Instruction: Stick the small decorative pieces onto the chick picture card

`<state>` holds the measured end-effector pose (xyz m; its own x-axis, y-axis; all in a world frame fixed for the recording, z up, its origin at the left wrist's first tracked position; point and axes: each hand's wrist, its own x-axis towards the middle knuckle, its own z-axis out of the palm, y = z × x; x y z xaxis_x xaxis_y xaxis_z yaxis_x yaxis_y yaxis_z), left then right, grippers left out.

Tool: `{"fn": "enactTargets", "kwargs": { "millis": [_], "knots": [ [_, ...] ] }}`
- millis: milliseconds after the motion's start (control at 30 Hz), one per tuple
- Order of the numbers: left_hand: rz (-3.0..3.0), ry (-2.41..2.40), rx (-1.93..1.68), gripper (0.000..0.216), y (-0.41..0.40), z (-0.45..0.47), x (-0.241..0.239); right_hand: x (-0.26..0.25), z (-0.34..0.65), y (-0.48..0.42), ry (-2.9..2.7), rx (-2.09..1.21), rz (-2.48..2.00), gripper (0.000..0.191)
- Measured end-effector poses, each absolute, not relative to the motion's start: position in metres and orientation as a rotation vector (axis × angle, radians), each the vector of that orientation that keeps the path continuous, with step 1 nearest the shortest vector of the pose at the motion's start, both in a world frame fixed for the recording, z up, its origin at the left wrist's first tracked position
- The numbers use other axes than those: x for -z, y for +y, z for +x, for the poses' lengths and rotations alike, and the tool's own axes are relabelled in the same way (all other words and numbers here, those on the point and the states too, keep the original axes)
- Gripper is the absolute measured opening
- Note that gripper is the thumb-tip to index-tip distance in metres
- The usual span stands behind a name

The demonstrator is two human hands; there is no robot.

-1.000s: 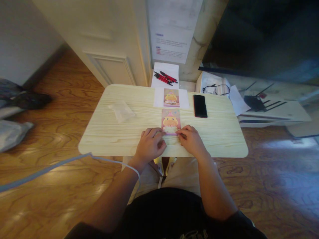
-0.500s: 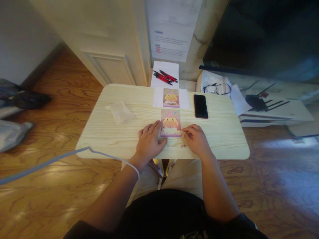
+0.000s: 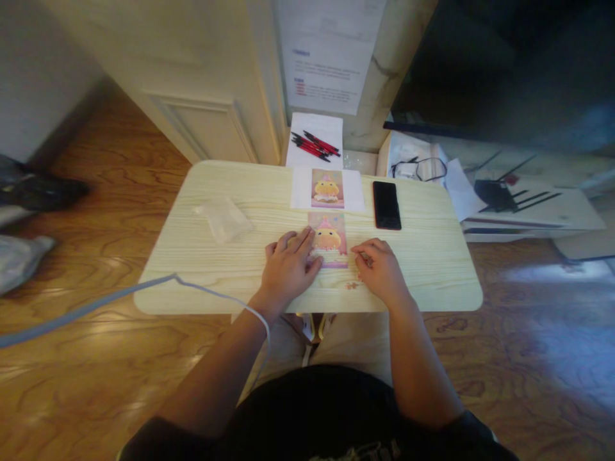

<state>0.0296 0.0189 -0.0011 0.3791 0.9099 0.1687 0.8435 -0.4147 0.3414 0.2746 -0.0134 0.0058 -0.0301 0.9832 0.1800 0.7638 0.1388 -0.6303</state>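
A small jigsaw puzzle [image 3: 331,238] with a yellow cartoon figure in a pink hat lies on the table before me; pale gaps show in its lower part. My left hand [image 3: 289,261] rests with fingers apart over its left edge. Just off the right edge, my right hand [image 3: 379,267] is closed in a pinch; a small reddish-brown bit, like a puzzle piece, shows at its fingers, partly hidden. Several loose puzzle pieces [image 3: 353,285] lie below that hand. Behind the puzzle, a picture card [image 3: 327,188] with the same figure lies on white paper [image 3: 354,192].
A black phone [image 3: 387,205] lies at the right on the pale wooden table [image 3: 192,256]. On the left is a translucent plastic bag [image 3: 224,219]. Several red pens [image 3: 314,146] lie on paper behind the table. A grey cable [image 3: 206,291] crosses by my left wrist.
My left hand has shifted slightly right, its fingers now over the puzzle's left edge. My right hand stays in its pinch beside the puzzle. The whole view has tilted a little.
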Motion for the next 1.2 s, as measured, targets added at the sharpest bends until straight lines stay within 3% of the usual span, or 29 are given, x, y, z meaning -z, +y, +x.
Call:
{"fn": "enactTargets", "kwargs": {
  "millis": [567, 833, 1200],
  "knots": [
    [2.44, 1.547, -0.514, 0.055, 0.003, 0.024, 0.001, -0.011, 0.273, -0.024, -1.868, -0.458, -1.665, 0.026],
    [2.472, 1.479, -0.553, 0.061, 0.0, 0.022, 0.0, -0.014, 0.295, -0.051, -1.831, -0.418, -1.713, 0.037],
    [2.545, 1.374, -0.598, 0.045, -0.007, 0.024, 0.003, -0.002, 0.272, -0.069, -1.902, -0.474, -1.58, 0.02]
  ]
}}
